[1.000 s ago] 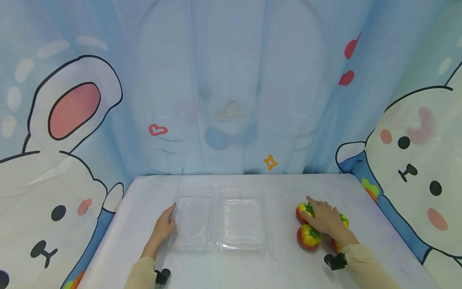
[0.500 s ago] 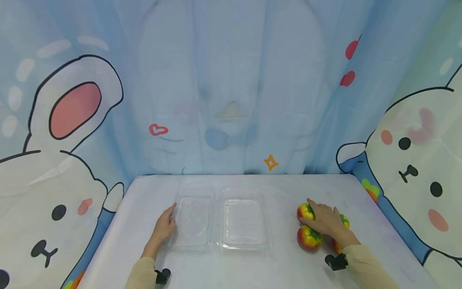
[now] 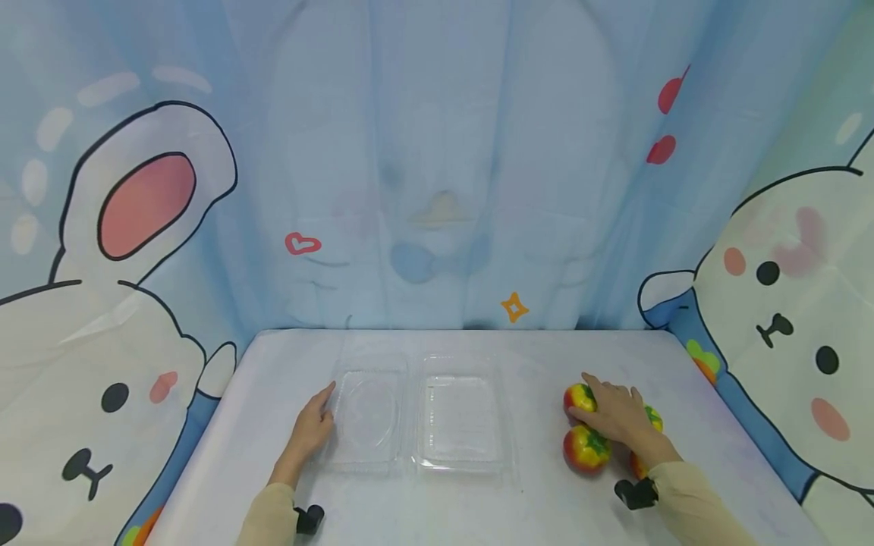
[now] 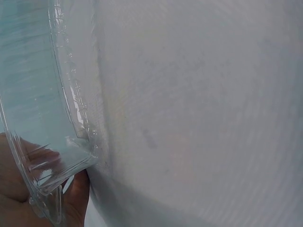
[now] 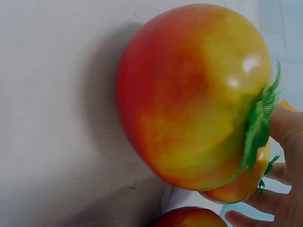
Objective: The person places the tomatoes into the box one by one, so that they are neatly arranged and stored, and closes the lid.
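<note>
Hands, left touching clear clamshell, right over red-yellow fruits

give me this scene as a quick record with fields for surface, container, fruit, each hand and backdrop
surface: white-covered table
container: clear plastic container, lying open, two halves side by side, nothing visible in either
fruits: four in sight, red and yellow, to the right of the container, two of them largely hidden
left hand: at the container's left edge; grip unclear
right hand: over the fruits, thumb and fingers around the far-left fruit
backdrop: blue curtain with cartoon animals
</note>
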### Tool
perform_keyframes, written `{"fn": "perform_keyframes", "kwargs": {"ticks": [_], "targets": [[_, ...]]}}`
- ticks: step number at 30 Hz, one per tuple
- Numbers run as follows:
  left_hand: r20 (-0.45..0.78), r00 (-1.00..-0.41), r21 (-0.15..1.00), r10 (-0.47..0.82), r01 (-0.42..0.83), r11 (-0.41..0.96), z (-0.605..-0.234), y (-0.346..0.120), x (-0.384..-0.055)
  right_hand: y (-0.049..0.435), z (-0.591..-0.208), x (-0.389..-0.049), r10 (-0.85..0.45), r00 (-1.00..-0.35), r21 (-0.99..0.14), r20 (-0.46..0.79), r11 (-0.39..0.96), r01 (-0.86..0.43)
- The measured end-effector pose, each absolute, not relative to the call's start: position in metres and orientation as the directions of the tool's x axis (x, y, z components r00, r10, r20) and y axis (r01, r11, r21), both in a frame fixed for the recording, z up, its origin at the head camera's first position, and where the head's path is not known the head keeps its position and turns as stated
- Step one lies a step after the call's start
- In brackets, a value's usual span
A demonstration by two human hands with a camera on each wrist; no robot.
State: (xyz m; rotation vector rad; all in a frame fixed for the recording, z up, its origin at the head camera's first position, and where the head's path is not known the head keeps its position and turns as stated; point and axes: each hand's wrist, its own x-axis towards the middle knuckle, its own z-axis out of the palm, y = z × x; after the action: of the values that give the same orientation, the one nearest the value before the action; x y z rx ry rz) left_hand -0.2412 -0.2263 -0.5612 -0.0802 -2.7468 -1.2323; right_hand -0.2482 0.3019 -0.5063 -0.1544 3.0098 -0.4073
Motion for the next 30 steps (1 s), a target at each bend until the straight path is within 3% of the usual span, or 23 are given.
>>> {"fn": "perform_keyframes", "kwargs": {"ticks": [13, 30], "targets": [[0.102, -0.995, 0.749, -0.010, 0.070, 0.659, -0.559, -0.227, -0.242, 0.279, -0.487, -0.263, -0.106, -0.994, -0.234, -0.032, 0.967, -0.096], [0.087, -0.996, 0.759, 0.004, 0.069, 0.647, -0.556, -0.226, -0.241, 0.226, -0.454, -0.281, -0.270, -0.940, -0.247, 0.210, 0.916, -0.318]]}}
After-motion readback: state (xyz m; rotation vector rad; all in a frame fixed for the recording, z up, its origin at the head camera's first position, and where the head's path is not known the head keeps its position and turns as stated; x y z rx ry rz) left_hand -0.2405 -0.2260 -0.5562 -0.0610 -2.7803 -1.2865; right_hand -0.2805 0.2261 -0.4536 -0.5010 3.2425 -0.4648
